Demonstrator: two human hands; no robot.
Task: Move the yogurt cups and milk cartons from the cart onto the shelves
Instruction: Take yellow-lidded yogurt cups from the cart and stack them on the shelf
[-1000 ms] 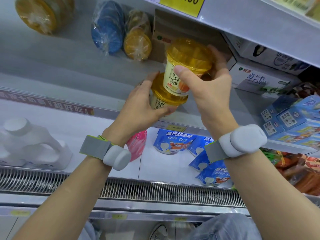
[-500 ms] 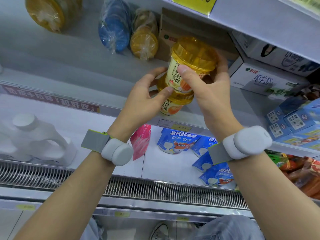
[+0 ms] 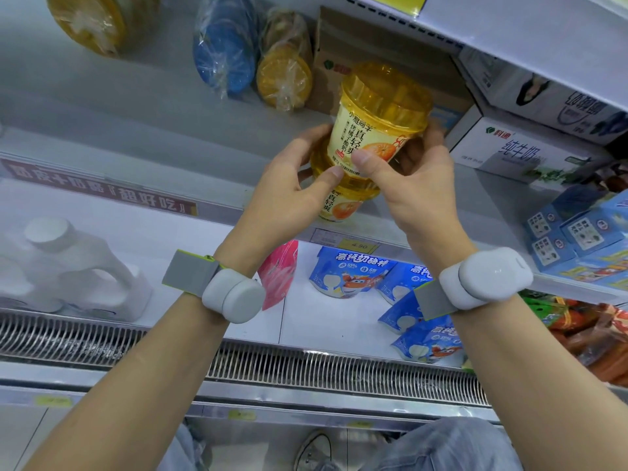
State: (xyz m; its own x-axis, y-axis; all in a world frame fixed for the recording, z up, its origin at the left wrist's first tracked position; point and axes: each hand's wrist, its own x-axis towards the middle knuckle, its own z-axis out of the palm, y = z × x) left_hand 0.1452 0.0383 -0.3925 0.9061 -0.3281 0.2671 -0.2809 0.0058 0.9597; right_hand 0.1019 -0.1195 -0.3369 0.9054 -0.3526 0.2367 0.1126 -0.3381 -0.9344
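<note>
Two yellow-lidded orange yogurt cups are stacked at the front of the middle shelf (image 3: 102, 130). The upper yogurt cup (image 3: 373, 127) sits on the lower yogurt cup (image 3: 343, 202). My right hand (image 3: 418, 185) grips the upper cup from the right, thumb across its label. My left hand (image 3: 292, 195) holds the stack from the left, thumb on the lower cup's lid. The cart is out of view.
Wrapped blue and yellow cups (image 3: 251, 62) lie behind on the same shelf, with a brown box (image 3: 333, 56) and white milk cartons (image 3: 520, 151) to the right. Below are a white jug (image 3: 68, 266), blue pouches (image 3: 353, 270) and a pink pack (image 3: 277, 273).
Both hands have carried the two cups up and further in over the shelf, and the upper cup now stands straighter on the lower one.
</note>
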